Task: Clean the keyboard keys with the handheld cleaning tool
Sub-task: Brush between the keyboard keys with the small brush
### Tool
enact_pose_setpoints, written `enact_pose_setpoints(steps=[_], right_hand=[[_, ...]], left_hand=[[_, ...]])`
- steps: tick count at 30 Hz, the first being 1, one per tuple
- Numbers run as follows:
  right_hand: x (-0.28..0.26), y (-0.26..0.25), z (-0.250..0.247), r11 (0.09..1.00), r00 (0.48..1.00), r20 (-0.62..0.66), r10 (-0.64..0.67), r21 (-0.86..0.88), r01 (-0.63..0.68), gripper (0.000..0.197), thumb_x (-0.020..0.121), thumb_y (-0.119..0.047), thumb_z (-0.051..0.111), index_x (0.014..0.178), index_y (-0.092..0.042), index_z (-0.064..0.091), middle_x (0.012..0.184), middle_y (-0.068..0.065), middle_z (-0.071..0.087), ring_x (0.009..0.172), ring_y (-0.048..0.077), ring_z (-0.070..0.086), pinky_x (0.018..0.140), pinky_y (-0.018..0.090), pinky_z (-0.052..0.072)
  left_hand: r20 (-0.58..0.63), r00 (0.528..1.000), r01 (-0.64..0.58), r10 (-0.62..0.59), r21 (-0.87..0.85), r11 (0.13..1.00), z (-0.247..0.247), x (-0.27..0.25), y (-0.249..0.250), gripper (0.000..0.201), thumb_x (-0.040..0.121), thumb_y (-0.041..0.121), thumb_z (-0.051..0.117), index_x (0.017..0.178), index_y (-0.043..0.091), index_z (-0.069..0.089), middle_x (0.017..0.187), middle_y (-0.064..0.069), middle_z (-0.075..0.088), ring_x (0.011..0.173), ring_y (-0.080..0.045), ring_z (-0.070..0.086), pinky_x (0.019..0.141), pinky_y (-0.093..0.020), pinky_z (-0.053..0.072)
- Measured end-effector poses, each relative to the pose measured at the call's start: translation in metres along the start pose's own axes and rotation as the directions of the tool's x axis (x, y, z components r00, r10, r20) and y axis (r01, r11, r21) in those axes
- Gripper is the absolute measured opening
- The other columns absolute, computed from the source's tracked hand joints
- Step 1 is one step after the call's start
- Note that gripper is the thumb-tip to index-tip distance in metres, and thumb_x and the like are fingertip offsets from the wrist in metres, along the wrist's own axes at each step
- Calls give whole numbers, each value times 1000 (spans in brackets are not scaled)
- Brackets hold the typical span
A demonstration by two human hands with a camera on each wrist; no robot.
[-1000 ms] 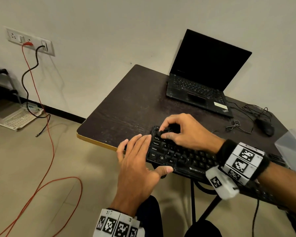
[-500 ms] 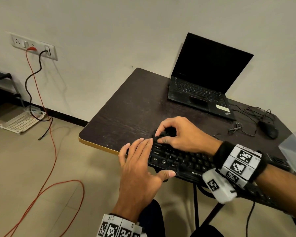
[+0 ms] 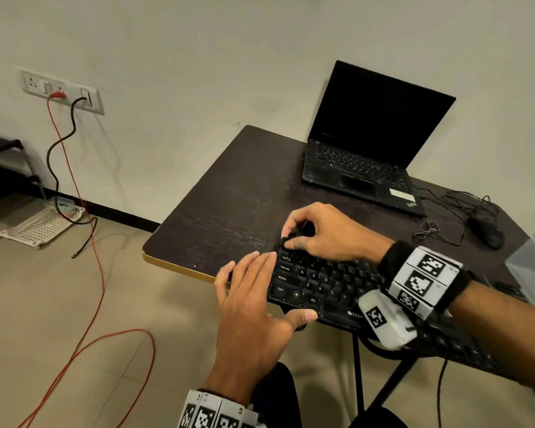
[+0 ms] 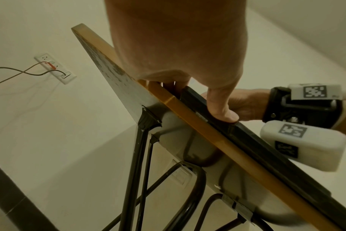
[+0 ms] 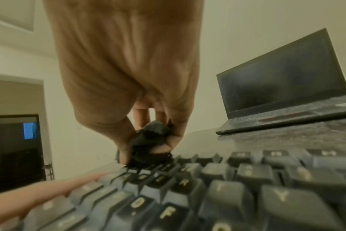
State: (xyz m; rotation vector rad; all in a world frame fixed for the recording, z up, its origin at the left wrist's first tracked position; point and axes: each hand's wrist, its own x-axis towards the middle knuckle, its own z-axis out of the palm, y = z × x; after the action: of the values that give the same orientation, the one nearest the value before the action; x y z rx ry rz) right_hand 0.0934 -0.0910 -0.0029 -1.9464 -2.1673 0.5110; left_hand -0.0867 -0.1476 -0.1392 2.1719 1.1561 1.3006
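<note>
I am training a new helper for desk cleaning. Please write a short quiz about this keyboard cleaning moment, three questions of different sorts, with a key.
1. True or false: the left hand holds the cleaning tool.
2. Which corner of the keyboard is the tool working on? A) far left B) near right C) middle
3. Fill in: behind the keyboard on the table stands an open ____ with a dark screen.

Key: 1 false, the right hand pinches it; 2 A; 3 laptop.

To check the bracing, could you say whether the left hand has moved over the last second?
No: the left hand stays at the keyboard's left end, thumb on its front edge.
</note>
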Motion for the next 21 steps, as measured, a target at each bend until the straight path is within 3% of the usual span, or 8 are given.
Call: enact_pose_setpoints(steps=[2,4,9,12,16,19,21], right_hand=[[-3,1,1,1000,1000,-18,5,4,-5,6,94,-26,80,93,-31,77,92,-12,75,78,-6,65,73,17,48],[-4,3,2,999,996,-84,39,-1,-39,4,93,-27,80,93,-29,77,91,-11,76,73,-3,63,72,21,46],[-17,-7,5,999,1000,-8,24,31,-24,6,94,-26,80,93,-32,77,93,-10,76,82,2,68,77,26,55],[-29,-12,4,994,992,-82,97,50,-93,5,95,-28,79,93,-32,77,91,-12,74,76,-2,63,73,23,48],[-61,-33,22,992,997,-53,48,115,-42,6,94,-28,79,94,-33,77,96,-15,73,89,3,67,80,26,55],[-76,-32,34,991,975,-202,93,118,-70,6,93,-26,79,97,-30,78,97,-14,70,92,4,65,86,29,53],[-84,-36,45,992,955,-288,76,115,-44,8,91,-24,79,97,-30,78,98,-13,68,93,5,63,87,27,51]], left_hand=[[-4,1000,4,-4,4,1000,0,0,0,100,78,89,56,143,13,61,143,10,61,146,-11,45,125,-50,22],[0,1000,3,-3,8,1000,0,0,1,100,77,88,58,143,12,61,143,9,61,146,-12,45,125,-50,22],[14,1000,15,-16,7,1000,-2,-1,2,100,77,87,58,144,13,59,144,9,60,147,-11,44,125,-50,22],[13,1000,10,-10,6,1000,-2,-1,1,100,78,88,56,144,13,60,144,8,61,146,-12,45,125,-49,21],[9,1000,10,-10,5,1000,-2,-1,1,100,79,88,55,143,12,60,144,6,62,145,-14,47,123,-52,25],[-11,1000,-2,2,7,1000,-2,-1,2,95,75,79,62,141,11,61,141,6,63,143,-15,49,123,-50,24],[-38,999,-11,11,-11,1000,-5,-1,6,82,78,64,63,139,9,63,138,5,65,140,-17,52,122,-47,23]])
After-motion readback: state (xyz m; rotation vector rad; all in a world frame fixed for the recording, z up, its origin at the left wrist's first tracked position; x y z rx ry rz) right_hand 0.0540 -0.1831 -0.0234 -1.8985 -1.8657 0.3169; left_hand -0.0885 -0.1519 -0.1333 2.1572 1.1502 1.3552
